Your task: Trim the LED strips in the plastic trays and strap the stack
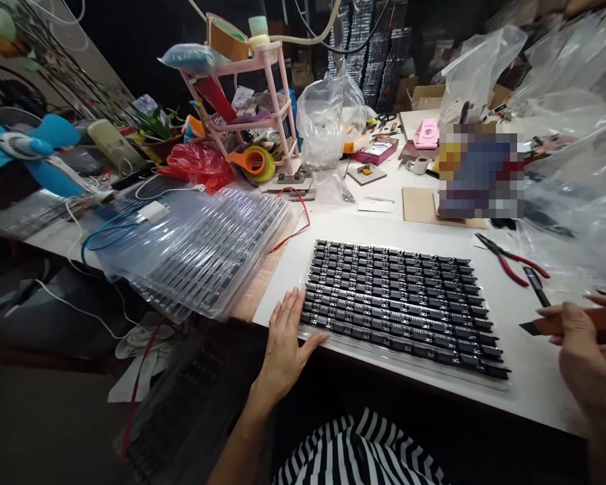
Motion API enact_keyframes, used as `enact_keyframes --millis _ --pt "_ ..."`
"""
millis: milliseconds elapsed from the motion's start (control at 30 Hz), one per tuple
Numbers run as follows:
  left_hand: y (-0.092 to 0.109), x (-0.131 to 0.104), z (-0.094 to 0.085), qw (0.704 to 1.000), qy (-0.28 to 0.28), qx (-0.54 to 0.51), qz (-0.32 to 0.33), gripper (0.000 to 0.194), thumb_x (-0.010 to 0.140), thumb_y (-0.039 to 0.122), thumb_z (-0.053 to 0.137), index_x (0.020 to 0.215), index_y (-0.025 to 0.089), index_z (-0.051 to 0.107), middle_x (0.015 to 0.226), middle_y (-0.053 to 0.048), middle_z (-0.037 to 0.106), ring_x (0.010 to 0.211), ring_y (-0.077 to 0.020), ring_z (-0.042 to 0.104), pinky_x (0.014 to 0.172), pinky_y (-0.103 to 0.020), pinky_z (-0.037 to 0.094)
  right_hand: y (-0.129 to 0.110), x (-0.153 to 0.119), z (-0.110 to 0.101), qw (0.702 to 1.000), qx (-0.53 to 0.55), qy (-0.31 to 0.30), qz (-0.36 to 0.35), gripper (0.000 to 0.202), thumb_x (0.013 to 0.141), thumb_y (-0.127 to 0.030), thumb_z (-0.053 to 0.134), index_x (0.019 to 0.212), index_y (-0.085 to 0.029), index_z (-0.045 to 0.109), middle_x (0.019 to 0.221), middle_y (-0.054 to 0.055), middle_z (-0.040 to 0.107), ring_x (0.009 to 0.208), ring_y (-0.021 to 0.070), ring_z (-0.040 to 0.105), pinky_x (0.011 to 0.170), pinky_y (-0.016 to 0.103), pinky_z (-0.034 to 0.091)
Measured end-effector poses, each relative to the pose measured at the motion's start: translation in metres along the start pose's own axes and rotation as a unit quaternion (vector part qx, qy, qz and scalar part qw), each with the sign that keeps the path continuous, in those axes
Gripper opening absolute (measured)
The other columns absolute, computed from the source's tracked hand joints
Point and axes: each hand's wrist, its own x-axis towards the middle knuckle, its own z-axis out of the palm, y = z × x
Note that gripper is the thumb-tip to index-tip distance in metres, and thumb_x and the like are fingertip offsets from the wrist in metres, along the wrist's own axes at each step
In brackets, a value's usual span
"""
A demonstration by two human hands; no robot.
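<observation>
A clear plastic tray [409,357] filled with rows of small black circuit boards [394,296] lies on the white table, close to its front edge. My left hand [285,343] rests at the tray's left front corner, fingers stretched flat against the side and the thumb along the front rim. On the far right, my right hand [586,347] is closed around a flat brown knife-like tool [555,326] with a dark slanted tip pointing left. Its exact kind is unclear. The tool is apart from the boards.
Red-handled pliers [508,259] and a black pen-like tool [536,286] lie right of the tray. Stacked filled trays [202,249] stand left. Behind are a pink rack [277,101], clear bags [328,121] and a brown board [419,205]. A blue fan [30,145] stands far left.
</observation>
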Motion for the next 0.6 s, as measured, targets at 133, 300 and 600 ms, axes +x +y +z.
enact_keyframes --millis 133,300,600 --pt "-0.001 0.0 0.0 1.0 0.017 -0.003 -0.002 0.076 0.087 0.05 0.053 0.148 0.023 0.016 0.148 -0.013 0.036 0.139 -0.0272 0.027 0.112 -0.05 0.028 0.013 -0.005 0.006 0.991 0.109 0.022 0.074 0.041 0.07 -0.049 0.065 0.106 -0.036 0.049 0.077 0.006 0.062 0.058 0.0305 0.064 0.055 0.052 0.055" --pt "-0.004 0.0 0.003 0.999 0.049 0.007 0.004 0.073 0.088 0.046 0.053 0.147 0.022 0.019 0.144 -0.013 0.041 0.137 -0.0274 0.032 0.109 -0.05 0.033 0.023 0.002 0.008 0.968 0.172 -0.071 0.166 0.043 0.063 -0.05 0.072 0.099 -0.035 0.053 0.067 0.003 0.062 0.051 0.0299 0.062 0.054 0.051 0.056" --pt "-0.003 0.002 -0.015 0.996 0.077 -0.051 -0.006 0.048 0.089 0.034 0.056 0.134 0.021 0.046 0.134 -0.007 0.054 0.127 -0.0237 0.047 0.105 -0.042 0.041 0.029 0.004 0.009 0.972 0.188 -0.055 0.132 0.058 0.058 -0.052 0.076 0.107 -0.033 0.053 0.066 0.002 0.062 0.051 0.0292 0.062 0.05 0.048 0.058"
